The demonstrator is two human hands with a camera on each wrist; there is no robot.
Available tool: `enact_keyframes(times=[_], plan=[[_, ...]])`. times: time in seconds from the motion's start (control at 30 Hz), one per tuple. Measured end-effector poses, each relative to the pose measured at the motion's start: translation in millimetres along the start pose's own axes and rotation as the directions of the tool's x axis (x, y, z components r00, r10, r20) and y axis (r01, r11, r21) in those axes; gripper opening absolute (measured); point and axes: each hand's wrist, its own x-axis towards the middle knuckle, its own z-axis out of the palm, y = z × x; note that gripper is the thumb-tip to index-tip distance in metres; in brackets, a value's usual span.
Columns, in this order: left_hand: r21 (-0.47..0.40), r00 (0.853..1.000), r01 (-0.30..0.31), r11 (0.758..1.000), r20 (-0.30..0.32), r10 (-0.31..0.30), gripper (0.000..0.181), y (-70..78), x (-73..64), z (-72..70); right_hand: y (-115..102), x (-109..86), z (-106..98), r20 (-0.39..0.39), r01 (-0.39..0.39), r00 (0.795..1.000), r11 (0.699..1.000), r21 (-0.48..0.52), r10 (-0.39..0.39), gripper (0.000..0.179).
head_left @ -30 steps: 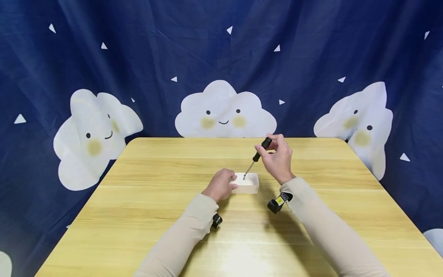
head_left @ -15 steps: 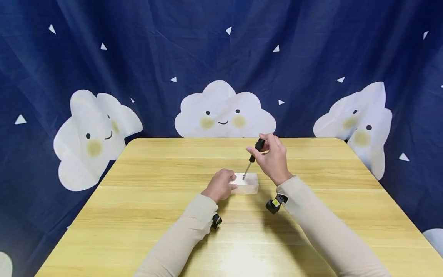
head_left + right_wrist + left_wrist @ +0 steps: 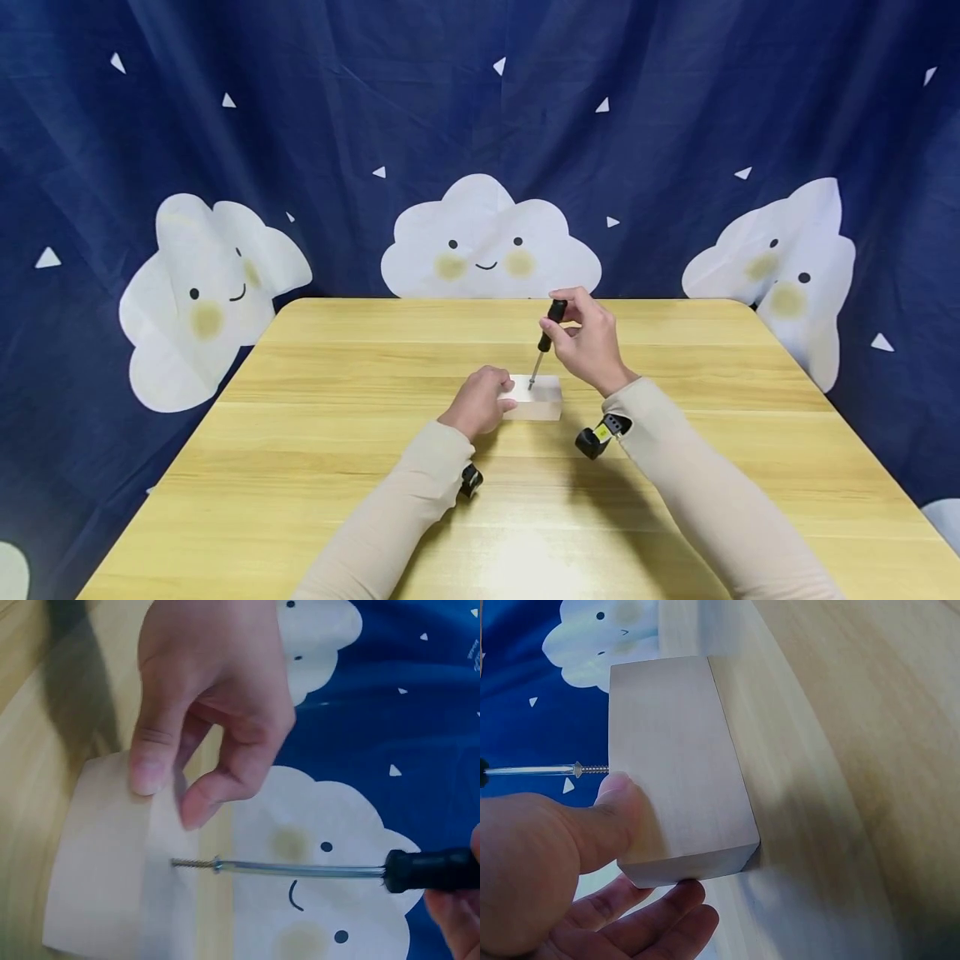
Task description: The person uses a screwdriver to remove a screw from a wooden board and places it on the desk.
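A pale rectangular wooden block (image 3: 540, 406) lies on the table, its left end gripped between the thumb and fingers of my left hand (image 3: 477, 402). A screw (image 3: 193, 863) stands in the block's top face, much of its thread showing in both wrist views. Its head meets the tip of a screwdriver (image 3: 548, 337) with a black handle and a metal shaft. My right hand (image 3: 588, 340) pinches that handle from the right, above the block. The screwdriver leans slightly, handle end to the right. In the right wrist view only fingertips (image 3: 459, 922) of the right hand show at the handle (image 3: 431, 870).
The light wooden table (image 3: 337, 467) reaches back to a dark blue curtain (image 3: 330, 100) with white clouds and small triangles. A black camera is strapped to each wrist, the right one (image 3: 596, 437) hanging just above the table.
The screwdriver's handle has swung left, so the tool stands more upright over the screw. My right hand has shifted left with it. The left hand and the block stay in place.
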Motion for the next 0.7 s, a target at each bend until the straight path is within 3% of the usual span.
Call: enact_keyframes(times=[0.1,0.23,0.4,0.53,0.7], plan=[[0.012,1.000,-0.015,1.000,-0.007,0.015,0.025,-0.5,0.7,0.0,2,-1.3,1,-0.013,0.024,1.000,0.999,0.031,-0.024,0.039],[0.007,1.000,-0.018,1.000,-0.002,0.018,0.024,-0.4,1.5,0.0,4,-6.7,6,-0.095,0.053,0.994,0.998,0.038,-0.049,0.045],[0.004,1.000,-0.018,1.000,-0.002,0.018,0.024,-1.4,2.6,2.1,3,-10.2,15,-0.209,0.066,0.975,0.997,-0.043,-0.074,0.043],[0.004,1.000,-0.011,1.000,0.001,0.011,0.024,-1.8,2.1,2.4,3,-7.5,16,-0.223,0.093,0.968,0.990,-0.105,-0.114,0.037],[0.003,1.000,-0.008,1.000,0.005,0.008,0.025,-3.0,2.1,1.3,3,-4.9,16,-0.188,0.102,0.975,0.990,-0.092,-0.118,0.036]])
